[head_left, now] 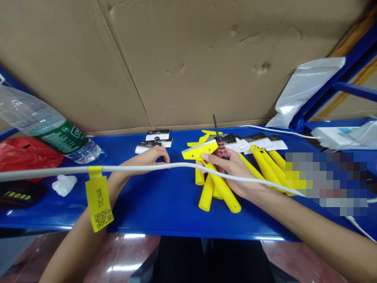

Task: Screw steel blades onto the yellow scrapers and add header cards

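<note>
My right hand [231,167] holds a red-and-black screwdriver [220,148], its shaft pointing up, together with a yellow scraper [225,190] whose wide head faces left. Several more yellow scrapers [207,194] lie under and beside that hand. Near the back edge, my left hand [160,154] rests with curled fingers by small black-and-white packets [147,146]; what its fingertips hold, if anything, is too small to make out. A row of black-and-white cards [256,141] lies behind the scrapers on the right.
A large water bottle [67,135], a red bag [29,155] and crumpled tissue [64,184] are on the left of the blue table [147,212]. A white cable [182,166] with a yellow tag [99,202] crosses in front. A power strip [338,137] is at right.
</note>
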Motion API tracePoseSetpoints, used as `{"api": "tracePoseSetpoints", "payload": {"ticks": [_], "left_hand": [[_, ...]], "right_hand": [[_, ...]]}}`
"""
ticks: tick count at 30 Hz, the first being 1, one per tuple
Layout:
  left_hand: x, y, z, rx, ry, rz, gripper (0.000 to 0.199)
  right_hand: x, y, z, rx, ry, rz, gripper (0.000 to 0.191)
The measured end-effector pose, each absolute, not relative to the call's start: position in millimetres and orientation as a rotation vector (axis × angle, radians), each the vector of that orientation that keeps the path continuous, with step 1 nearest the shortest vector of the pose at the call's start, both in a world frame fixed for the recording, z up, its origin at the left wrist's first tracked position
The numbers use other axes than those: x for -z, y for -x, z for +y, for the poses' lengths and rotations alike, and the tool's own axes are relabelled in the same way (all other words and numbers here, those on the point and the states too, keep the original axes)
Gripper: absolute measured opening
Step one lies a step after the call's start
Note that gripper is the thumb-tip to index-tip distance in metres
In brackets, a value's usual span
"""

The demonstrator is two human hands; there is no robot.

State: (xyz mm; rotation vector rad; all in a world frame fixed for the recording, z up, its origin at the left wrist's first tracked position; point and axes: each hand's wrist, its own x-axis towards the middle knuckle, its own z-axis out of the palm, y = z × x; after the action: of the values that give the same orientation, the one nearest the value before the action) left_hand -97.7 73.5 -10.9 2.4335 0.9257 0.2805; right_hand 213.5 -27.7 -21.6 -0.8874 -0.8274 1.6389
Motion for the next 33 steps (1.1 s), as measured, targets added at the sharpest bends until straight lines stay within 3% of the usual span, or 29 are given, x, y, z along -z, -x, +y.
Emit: {"api": "tracePoseSetpoints", "payload": {"ticks": [4, 12, 19, 33], "left_hand": [[5, 92, 71, -0.412, -2.393, 0.967, 0.032], [-4, 40, 44, -1.102, -1.914, 0.943, 0.031], [-18, -8, 37, -0.864, -2.061, 0.78, 0.022], [-29, -14, 67, -0.59, -2.083, 0.773, 0.03]], "right_hand": [[22, -214, -27, -1.639, 0.876, -0.853, 0.04], [17, -212, -29, -1.728, 0.876, -0.86, 0.038], [20, -210, -30, -1.747, 0.816, -0.882, 0.04], [29, -213, -26, -1.726, 0.745, -0.945, 0.036]]}}
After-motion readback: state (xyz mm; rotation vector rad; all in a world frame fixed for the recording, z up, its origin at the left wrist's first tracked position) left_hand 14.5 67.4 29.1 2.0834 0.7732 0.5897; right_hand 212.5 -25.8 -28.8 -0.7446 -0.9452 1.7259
